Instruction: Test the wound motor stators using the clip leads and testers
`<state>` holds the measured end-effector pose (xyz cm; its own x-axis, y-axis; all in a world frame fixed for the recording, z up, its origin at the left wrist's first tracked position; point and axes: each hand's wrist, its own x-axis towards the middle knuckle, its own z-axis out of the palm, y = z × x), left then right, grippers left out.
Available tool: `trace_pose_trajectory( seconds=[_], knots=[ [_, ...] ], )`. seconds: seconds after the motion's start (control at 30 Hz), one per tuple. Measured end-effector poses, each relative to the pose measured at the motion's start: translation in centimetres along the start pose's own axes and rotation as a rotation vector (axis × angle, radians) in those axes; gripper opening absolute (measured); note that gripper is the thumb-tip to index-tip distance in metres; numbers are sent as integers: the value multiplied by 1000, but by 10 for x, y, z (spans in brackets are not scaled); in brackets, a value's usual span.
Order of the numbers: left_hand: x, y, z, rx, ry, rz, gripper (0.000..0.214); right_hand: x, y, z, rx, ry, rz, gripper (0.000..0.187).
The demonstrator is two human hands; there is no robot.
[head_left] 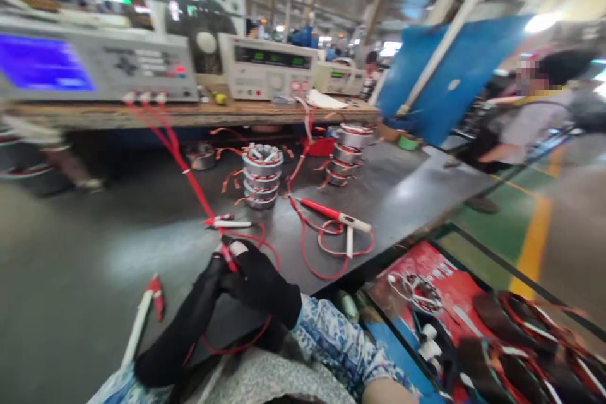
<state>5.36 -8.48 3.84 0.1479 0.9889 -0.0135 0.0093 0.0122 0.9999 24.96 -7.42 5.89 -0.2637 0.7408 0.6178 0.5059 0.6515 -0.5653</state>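
Observation:
Both my hands wear black gloves and meet low at the near edge of the dark workbench (95,246). My right hand (262,284) is closed round a red test probe (228,257) whose red lead runs up to the instruments. My left hand (208,290) presses against the right one; its fingers look curled at the same probe. A second probe (230,223) lies just beyond them, and a red-and-white probe (331,213) with a looped red cable rests to the right. Two stacks of round wound coils (262,175) (350,153) stand further back.
Test instruments (265,66) with green and blue displays line a wooden shelf at the back. A white probe with a red tip (142,319) lies at left. A bin of coils and cables (497,334) sits below right. A person (530,113) sits across the aisle.

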Motion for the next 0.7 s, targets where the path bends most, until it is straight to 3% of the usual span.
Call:
trace_pose_trajectory(
  seconds=[0.03,0.1,0.17,0.27,0.37,0.43,0.53,0.6,0.7],
  knots=[
    [-7,2,1,11,14,-18,65,3,-6,14,33,-41,-11,60],
    [-14,7,-13,124,19,-27,67,10,-3,23,44,-87,3,54],
    [-19,12,-43,386,97,29,67,23,16,15,23,-82,16,52],
    [-28,8,-91,889,346,121,70,52,58,7,-65,-70,26,49],
    [-34,-11,-112,1136,356,97,69,85,87,20,-193,-269,80,39],
    [-32,-23,-116,1123,297,103,63,102,93,37,-268,-386,202,36],
    [-17,-28,-122,996,248,118,54,116,89,52,-309,-457,338,30],
    [-2,-23,-126,915,260,91,46,113,84,50,-310,-463,357,22],
    [25,-9,-115,788,326,96,39,88,76,32,-77,-407,470,37]
  ],
)
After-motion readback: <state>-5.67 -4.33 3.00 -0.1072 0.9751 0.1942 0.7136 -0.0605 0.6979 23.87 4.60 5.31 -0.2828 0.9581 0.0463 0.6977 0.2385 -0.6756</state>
